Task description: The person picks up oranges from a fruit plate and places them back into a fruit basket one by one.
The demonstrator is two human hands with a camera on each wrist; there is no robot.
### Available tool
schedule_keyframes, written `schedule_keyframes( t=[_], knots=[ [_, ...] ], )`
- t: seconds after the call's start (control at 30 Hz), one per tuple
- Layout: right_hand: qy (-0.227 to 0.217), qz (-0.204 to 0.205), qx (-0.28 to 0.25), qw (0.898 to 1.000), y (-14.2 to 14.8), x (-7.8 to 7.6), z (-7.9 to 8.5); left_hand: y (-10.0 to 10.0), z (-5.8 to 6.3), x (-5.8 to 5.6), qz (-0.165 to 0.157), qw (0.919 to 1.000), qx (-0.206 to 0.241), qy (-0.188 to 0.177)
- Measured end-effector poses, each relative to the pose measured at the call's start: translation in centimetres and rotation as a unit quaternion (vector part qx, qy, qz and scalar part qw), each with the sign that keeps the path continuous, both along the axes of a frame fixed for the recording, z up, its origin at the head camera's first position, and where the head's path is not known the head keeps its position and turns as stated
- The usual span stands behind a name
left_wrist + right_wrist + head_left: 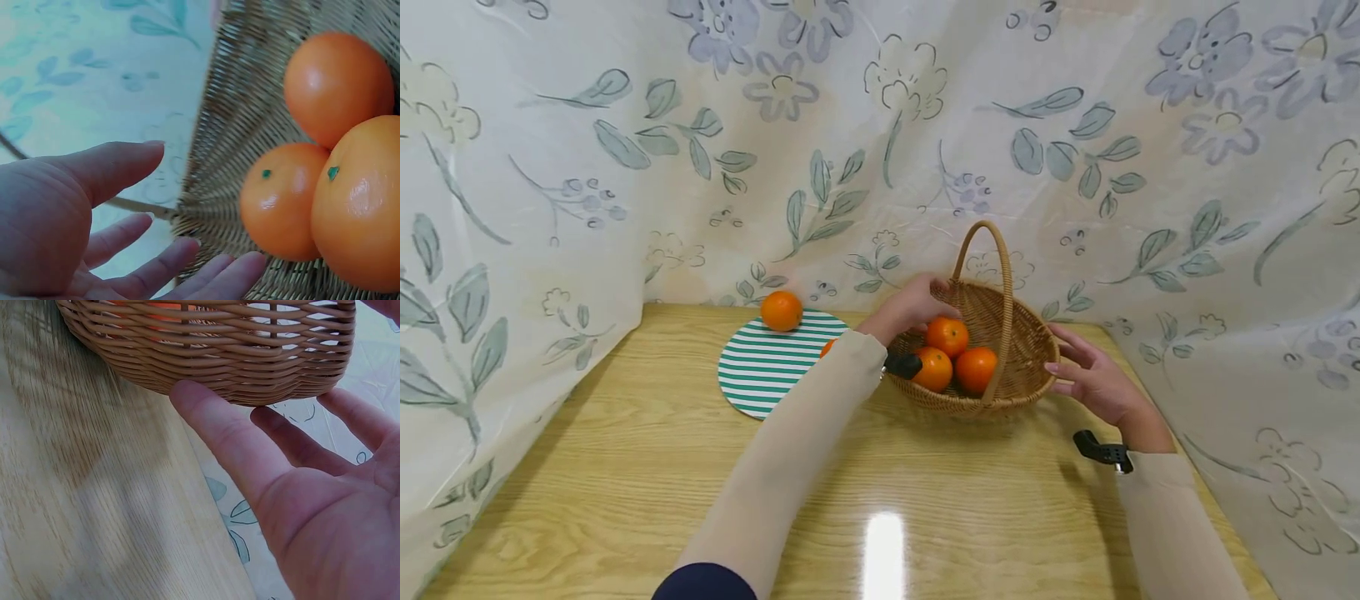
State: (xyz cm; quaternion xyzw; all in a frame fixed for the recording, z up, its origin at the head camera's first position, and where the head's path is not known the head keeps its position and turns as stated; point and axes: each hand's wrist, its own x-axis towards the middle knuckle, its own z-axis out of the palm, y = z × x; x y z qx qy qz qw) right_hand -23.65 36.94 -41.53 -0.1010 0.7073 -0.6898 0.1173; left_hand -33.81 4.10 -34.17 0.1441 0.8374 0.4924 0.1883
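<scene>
Three oranges (976, 370) sit together in a wicker basket (1027, 360) with a tall arched handle. Over the basket's left rear rim is my left hand (921, 302), just behind the oranges. In the left wrist view its thumb and fingers are spread apart with nothing between them, beside the oranges (284, 200). My right hand (1097, 383) is at the basket's right side. The right wrist view shows its fairly straight thumb and fingers (234, 440) against the outside of the woven wall (250, 369).
A round green-and-white striped mat (760, 367) lies left of the basket on the wooden table (625, 450). One orange (782, 311) sits at its back edge; another (827, 348) is mostly hidden by my left sleeve. Flowered cloth (820, 142) hangs behind and at both sides.
</scene>
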Motion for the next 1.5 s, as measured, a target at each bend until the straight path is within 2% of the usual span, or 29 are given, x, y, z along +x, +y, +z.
schedule_keyframes(
  t=[0.17,0.33,0.47,0.6,0.8,0.9,1.07,1.13,1.3,1.37,1.5],
  knots=[
    [0.003,0.006,-0.011,1.000,0.0,0.0,-0.1,-2.7,0.1,1.2,0.012,0.9974,0.071,0.007],
    [-0.002,-0.005,-0.016,1.000,0.0,0.0,-0.2,-5.9,-0.4,2.7,0.047,0.9922,0.098,0.062],
    [0.002,-0.006,-0.012,1.000,0.1,-0.4,-0.3,-8.0,-1.3,3.8,0.073,0.9814,0.136,0.113],
    [0.008,-0.002,-0.014,1.000,0.2,-0.6,-0.3,-9.8,-2.4,4.8,0.102,0.9703,0.169,0.140],
    [0.013,0.008,-0.029,0.999,0.3,-0.9,-0.4,-12.3,-4.5,5.9,0.133,0.9557,0.212,0.155],
    [0.015,0.011,-0.027,0.999,0.4,-1.1,-0.5,-13.4,-5.5,6.3,0.147,0.9519,0.224,0.149],
    [0.012,0.010,-0.025,1.000,0.5,-1.5,-0.7,-15.0,-7.2,6.4,0.152,0.9558,0.214,0.133],
    [0.010,0.010,-0.027,1.000,0.6,-1.5,-0.8,-15.6,-7.5,6.5,0.150,0.9586,0.209,0.123],
    [0.005,0.007,-0.028,1.000,0.4,-1.4,-0.6,-16.5,-9.2,5.9,0.148,0.9669,0.181,0.102],
    [0.004,0.008,-0.029,1.000,0.4,-1.4,-0.6,-16.8,-10.3,5.3,0.144,0.9710,0.164,0.097],
    [0.004,0.008,-0.030,1.000,0.3,-1.3,-0.5,-17.1,-11.3,5.0,0.130,0.9781,0.140,0.083]
  ],
)
